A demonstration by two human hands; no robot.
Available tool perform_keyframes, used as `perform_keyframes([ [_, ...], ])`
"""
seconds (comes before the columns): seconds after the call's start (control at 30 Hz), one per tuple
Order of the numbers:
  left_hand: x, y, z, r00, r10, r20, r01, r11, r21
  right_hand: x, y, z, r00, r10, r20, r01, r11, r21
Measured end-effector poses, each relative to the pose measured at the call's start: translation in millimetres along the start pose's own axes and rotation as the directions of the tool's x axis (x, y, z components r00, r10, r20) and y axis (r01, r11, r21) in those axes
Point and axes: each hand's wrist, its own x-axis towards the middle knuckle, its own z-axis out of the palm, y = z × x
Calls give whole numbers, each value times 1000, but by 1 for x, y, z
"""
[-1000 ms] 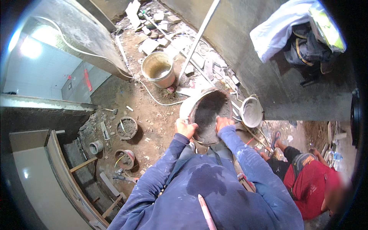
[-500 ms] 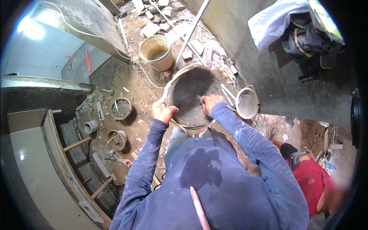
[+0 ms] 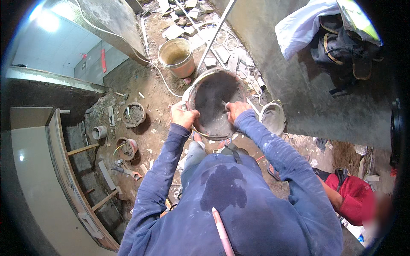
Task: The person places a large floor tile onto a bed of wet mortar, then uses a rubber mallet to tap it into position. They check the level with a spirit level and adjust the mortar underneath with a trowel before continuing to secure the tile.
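Observation:
A large round tub (image 3: 215, 133), its inside coated dark grey, is tilted up in front of me above the ground. My left hand (image 3: 184, 115) is closed over its left rim, thumb on the inner side. Inside the right part of the tub, my right hand (image 3: 236, 112) is closed, fingers bent. A small dark tip shows past those fingers, but most of what they hold is hidden. Beyond the tub stands a tan bucket (image 3: 183, 68) with a dirty inner wall. A pale round bucket (image 3: 273, 119) is just right of my right hand.
To the left are two mortar buckets (image 3: 141, 123) (image 3: 133, 149), a small white pail (image 3: 99, 132) and a hammer (image 3: 121, 95). Broken tiles (image 3: 173, 32) and a long pole (image 3: 216, 32) lie ahead. A person in a red shirt (image 3: 350, 198) is bent low at right. Bags (image 3: 337, 47) hang on the wall.
My view has shifted slightly, and the tub sits a little higher in it. Both hands keep their holds. The person in red has shifted downward and bends further over.

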Motion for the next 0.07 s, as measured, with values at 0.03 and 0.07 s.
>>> perform_keyframes([
  [0.03, -1, -6, 3, 1000, 16, -7, -16, 1000, 26, 1, 7, -8, 998, -40, 40, 39, 999, 11],
  [0.07, 0, -13, 10, 1000, 31, -2, -31, 997, 74, 14, 25, 8, 995, 81, -58, -81, 997, 2],
])
